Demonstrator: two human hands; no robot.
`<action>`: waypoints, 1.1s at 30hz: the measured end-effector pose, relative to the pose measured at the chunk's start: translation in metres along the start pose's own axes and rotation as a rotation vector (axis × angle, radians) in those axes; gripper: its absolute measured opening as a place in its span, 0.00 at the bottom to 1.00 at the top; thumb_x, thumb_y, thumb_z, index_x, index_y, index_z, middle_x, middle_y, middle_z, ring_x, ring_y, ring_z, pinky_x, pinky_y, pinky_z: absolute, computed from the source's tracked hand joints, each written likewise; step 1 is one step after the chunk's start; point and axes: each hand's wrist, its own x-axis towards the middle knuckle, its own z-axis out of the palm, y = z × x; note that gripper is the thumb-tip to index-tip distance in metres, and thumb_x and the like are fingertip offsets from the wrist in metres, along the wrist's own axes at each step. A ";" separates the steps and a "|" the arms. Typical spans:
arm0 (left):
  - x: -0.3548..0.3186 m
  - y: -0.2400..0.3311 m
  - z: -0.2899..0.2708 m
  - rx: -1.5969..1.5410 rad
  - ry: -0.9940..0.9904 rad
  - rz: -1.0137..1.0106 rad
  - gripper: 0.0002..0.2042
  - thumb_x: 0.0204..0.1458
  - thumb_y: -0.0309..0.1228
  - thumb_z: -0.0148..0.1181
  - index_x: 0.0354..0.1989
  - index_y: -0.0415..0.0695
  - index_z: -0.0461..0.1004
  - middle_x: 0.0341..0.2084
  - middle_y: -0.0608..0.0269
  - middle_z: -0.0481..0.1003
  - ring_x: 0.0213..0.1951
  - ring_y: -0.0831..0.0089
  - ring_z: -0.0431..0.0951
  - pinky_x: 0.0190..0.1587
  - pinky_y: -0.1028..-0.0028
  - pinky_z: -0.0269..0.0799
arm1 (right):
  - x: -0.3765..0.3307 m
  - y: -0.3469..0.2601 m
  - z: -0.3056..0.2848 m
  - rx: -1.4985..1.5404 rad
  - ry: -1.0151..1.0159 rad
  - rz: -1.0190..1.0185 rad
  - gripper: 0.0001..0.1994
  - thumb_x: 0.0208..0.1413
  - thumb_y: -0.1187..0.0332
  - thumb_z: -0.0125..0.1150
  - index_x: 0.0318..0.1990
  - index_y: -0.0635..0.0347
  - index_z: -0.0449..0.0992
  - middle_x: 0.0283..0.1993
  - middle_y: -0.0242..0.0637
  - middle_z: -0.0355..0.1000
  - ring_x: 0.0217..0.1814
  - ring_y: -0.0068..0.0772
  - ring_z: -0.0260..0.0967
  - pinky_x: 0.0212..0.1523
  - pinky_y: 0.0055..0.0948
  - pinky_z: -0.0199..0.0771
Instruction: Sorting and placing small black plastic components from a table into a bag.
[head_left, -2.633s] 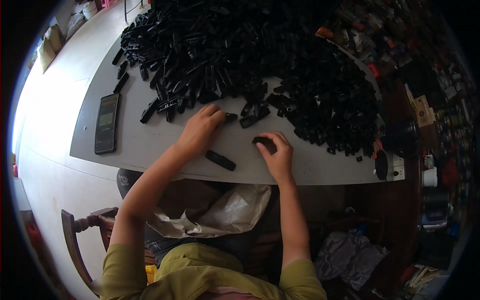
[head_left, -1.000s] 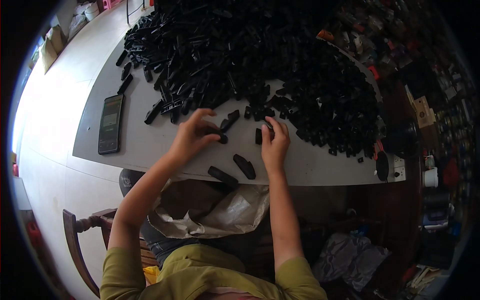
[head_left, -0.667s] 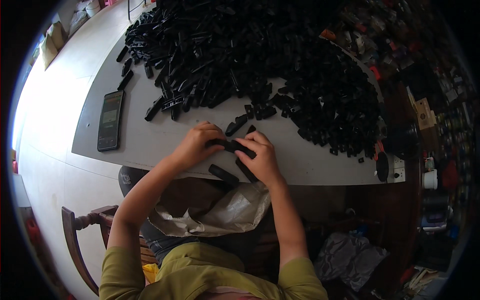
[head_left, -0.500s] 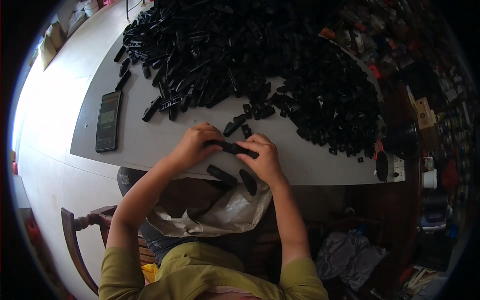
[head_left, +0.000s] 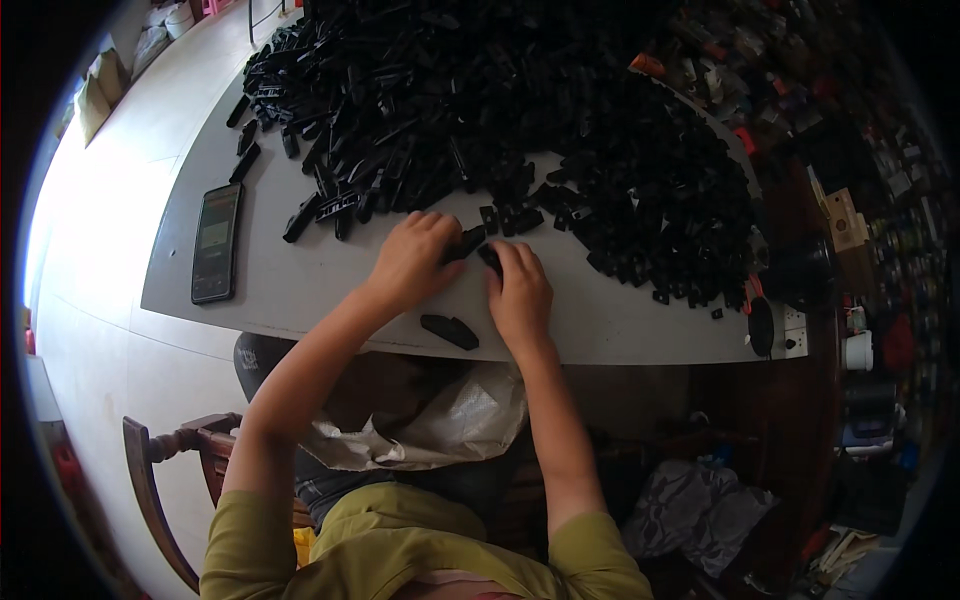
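My left hand (head_left: 415,258) is closed around a long black plastic piece (head_left: 468,243), whose far end shows past the fingers. Just to its right, the fingertips of my right hand (head_left: 522,292) pinch a small black plastic part (head_left: 490,258), mostly covered by the fingers. The two pieces are close together but apart. Near the table's front edge lies a loose black plastic piece (head_left: 450,331), elongated with a bevelled end. Beyond my hands a large heap of long black pieces (head_left: 400,130) meets a heap of smaller black parts (head_left: 670,200) on the right.
A phone (head_left: 216,243) lies at the left of the grey table (head_left: 300,290). An open woven sack (head_left: 470,420) sits over my lap below the edge. A wooden chair (head_left: 150,450) stands at left; a socket strip (head_left: 795,332) is at the table's right corner.
Both hands have moved forward and separated from the black piece they held together. They now grip separate parts picked up near the heap. Only one of two pieces near the edge still shows.
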 end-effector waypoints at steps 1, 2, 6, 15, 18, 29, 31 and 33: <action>0.001 -0.007 0.007 0.074 -0.072 0.004 0.14 0.41 0.30 0.67 0.36 0.43 0.70 0.33 0.57 0.73 0.42 0.56 0.71 0.43 0.63 0.68 | -0.001 0.005 0.003 0.108 0.031 0.084 0.14 0.53 0.72 0.61 0.48 0.61 0.72 0.43 0.42 0.72 0.44 0.44 0.72 0.43 0.34 0.73; 0.002 -0.008 0.008 0.150 -0.147 0.006 0.15 0.42 0.29 0.67 0.37 0.43 0.69 0.34 0.57 0.72 0.42 0.56 0.71 0.44 0.63 0.67 | -0.004 0.011 0.007 0.220 0.060 0.169 0.14 0.55 0.73 0.58 0.49 0.61 0.72 0.44 0.43 0.72 0.43 0.43 0.73 0.43 0.34 0.73; -0.016 -0.007 -0.008 0.036 -0.268 0.141 0.13 0.43 0.27 0.65 0.37 0.42 0.70 0.36 0.57 0.71 0.42 0.56 0.71 0.44 0.63 0.68 | -0.012 0.027 -0.011 1.299 0.051 0.730 0.14 0.63 0.71 0.51 0.54 0.57 0.73 0.36 0.31 0.73 0.30 0.16 0.65 0.31 0.19 0.68; -0.023 -0.009 -0.006 -0.361 -0.265 -0.035 0.15 0.39 0.19 0.65 0.38 0.41 0.73 0.36 0.56 0.73 0.40 0.56 0.75 0.44 0.65 0.70 | -0.010 0.013 -0.019 0.375 -0.190 0.076 0.14 0.45 0.70 0.70 0.41 0.63 0.80 0.36 0.36 0.71 0.34 0.37 0.71 0.35 0.31 0.72; -0.021 -0.018 -0.007 -0.369 -0.292 0.021 0.13 0.37 0.18 0.67 0.34 0.40 0.75 0.33 0.56 0.75 0.39 0.58 0.76 0.43 0.65 0.71 | -0.007 0.021 -0.029 0.293 -0.242 -0.009 0.15 0.41 0.71 0.72 0.40 0.61 0.81 0.35 0.33 0.71 0.37 0.34 0.68 0.38 0.30 0.71; -0.029 -0.016 -0.029 -0.342 -0.415 0.100 0.11 0.38 0.21 0.67 0.33 0.39 0.77 0.35 0.55 0.75 0.41 0.56 0.75 0.46 0.65 0.71 | -0.002 0.013 -0.007 0.263 -0.273 -0.257 0.16 0.42 0.67 0.72 0.41 0.59 0.82 0.39 0.32 0.69 0.41 0.34 0.65 0.42 0.31 0.69; -0.035 -0.022 -0.050 -0.148 -0.179 0.063 0.13 0.39 0.22 0.67 0.36 0.40 0.76 0.36 0.55 0.75 0.42 0.55 0.74 0.47 0.65 0.70 | 0.011 0.014 0.003 0.344 -0.098 0.000 0.16 0.49 0.66 0.67 0.46 0.60 0.79 0.43 0.33 0.69 0.43 0.36 0.66 0.42 0.33 0.71; -0.034 -0.027 -0.064 0.149 0.153 -0.048 0.17 0.41 0.22 0.66 0.42 0.41 0.74 0.38 0.55 0.73 0.45 0.54 0.73 0.49 0.64 0.68 | 0.027 0.013 0.006 0.090 -0.016 -0.017 0.15 0.51 0.67 0.65 0.47 0.60 0.78 0.45 0.34 0.68 0.44 0.37 0.67 0.42 0.34 0.72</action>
